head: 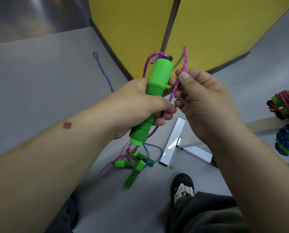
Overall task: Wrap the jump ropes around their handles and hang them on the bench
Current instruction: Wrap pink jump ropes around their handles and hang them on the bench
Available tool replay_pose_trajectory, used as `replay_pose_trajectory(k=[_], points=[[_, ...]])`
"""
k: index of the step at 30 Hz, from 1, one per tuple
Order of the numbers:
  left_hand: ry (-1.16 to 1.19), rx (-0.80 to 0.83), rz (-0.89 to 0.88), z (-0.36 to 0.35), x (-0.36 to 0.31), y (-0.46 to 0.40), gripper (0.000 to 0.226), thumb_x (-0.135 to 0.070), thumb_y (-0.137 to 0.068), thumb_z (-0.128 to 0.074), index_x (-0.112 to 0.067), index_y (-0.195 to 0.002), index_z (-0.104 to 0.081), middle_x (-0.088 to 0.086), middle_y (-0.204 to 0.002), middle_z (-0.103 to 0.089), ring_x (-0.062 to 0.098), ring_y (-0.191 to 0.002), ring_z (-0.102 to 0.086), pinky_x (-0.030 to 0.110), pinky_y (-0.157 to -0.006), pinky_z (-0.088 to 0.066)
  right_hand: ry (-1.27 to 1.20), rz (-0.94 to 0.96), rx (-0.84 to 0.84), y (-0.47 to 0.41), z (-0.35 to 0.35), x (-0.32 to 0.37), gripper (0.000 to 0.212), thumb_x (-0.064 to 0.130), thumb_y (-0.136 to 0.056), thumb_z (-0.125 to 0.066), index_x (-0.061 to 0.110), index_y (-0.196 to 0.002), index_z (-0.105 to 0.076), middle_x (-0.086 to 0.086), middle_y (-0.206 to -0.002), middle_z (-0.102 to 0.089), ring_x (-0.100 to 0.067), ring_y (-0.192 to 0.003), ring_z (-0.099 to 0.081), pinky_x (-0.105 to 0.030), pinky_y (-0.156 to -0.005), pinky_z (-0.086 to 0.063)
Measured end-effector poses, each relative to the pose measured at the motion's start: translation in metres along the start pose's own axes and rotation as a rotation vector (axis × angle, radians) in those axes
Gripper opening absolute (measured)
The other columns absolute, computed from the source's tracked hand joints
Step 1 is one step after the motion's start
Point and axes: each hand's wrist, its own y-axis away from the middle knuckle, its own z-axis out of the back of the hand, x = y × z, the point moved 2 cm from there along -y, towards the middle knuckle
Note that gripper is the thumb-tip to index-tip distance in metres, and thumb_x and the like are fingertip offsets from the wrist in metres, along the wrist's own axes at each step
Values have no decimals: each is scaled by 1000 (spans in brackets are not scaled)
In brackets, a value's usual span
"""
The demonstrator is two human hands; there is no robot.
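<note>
2 hands raised over the grey floor (39,81). My left hand (140,105) grips the green handle (154,91), fingers curled round it. My right hand (202,98) pinches the pink rope (179,79) between thumb and forefinger, just beside the handle. 3 more handles (133,167) lie tangled below.

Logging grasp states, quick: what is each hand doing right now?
Left hand: closed, gripping the green handle.
Right hand: closed, pinching the pink rope between thumb and fingers.
</note>
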Motion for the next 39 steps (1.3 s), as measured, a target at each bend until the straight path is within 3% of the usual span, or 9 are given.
replay_pose_trajectory(k=[8,11,14,17,20,23,29,33,39], points=[[479,-289,-167,26,-21,-9,6,2,-97,-64,0,-102,-60,12,-80,-76,23,-77,-79,21,-58,-59,252,-352,490,14,-13,-10,22,30,-97,-50,14,-95,-66,-4,-79,-71,-17,-63,-54,-29,-61,-42],[373,-346,-114,38,-18,-12,26,4,-91,-70,-2,-114,-59,20,-100,-74,29,-86,-80,23,-58,-58,159,-80,402,10,-12,-2,18,13,-100,-49,11,-98,-67,-3,-79,-71,-13,-59,-52,-25,-57,-42],[110,-80,57,19,-9,-1,27,4,-92,-66,-8,-115,-60,23,-108,-75,32,-96,-78,23,-54,-56,-66,71,177,2,-4,9,18,8,-105,-45,9,-105,-63,-4,-85,-70,-13,-62,-54,-24,-58,-46],[79,38,28,-1,-7,5,18,5,-97,-61,-6,-110,-56,13,-85,-76,22,-75,-75,22,-56,-58,-94,50,51,-3,0,4,17,13,-105,-47,11,-105,-63,-3,-87,-70,-12,-61,-55,-24,-58,-49],[349,-121,-85,7,-20,0,11,4,-96,-63,-6,-94,-58,8,-74,-74,17,-67,-75,20,-54,-58,-12,-216,247,3,-7,-5,25,33,-105,-44,20,-97,-64,5,-77,-69,-13,-60,-52,-27,-59,-41],[375,-251,-120,25,-26,-5,9,-3,-98,-65,-6,-89,-63,7,-77,-77,24,-88,-80,23,-52,-58,249,-296,537,16,-11,-9,23,33,-96,-51,17,-96,-68,-1,-80,-72,-17,-62,-51,-28,-58,-41],[103,-48,28,16,-8,-2,32,5,-89,-69,-9,-116,-58,9,-92,-71,26,-86,-78,23,-54,-56,5,-1,208,2,-4,3,17,11,-104,-49,11,-103,-66,-4,-82,-68,-13,-58,-50,-24,-54,-42],[82,-24,5,2,-3,0,21,8,-94,-65,-9,-101,-56,11,-83,-72,20,-73,-73,24,-59,-60,60,-38,48,-2,0,-2,13,17,-102,-54,15,-100,-67,-2,-86,-69,-13,-58,-50,-24,-52,-39],[284,-285,-108,23,-16,-8,19,4,-93,-68,-10,-95,-55,9,-79,-75,21,-73,-74,30,-58,-62,247,-307,466,14,-10,-8,21,27,-103,-52,16,-98,-69,-2,-79,-71,-15,-59,-50,-26,-55,-41]])
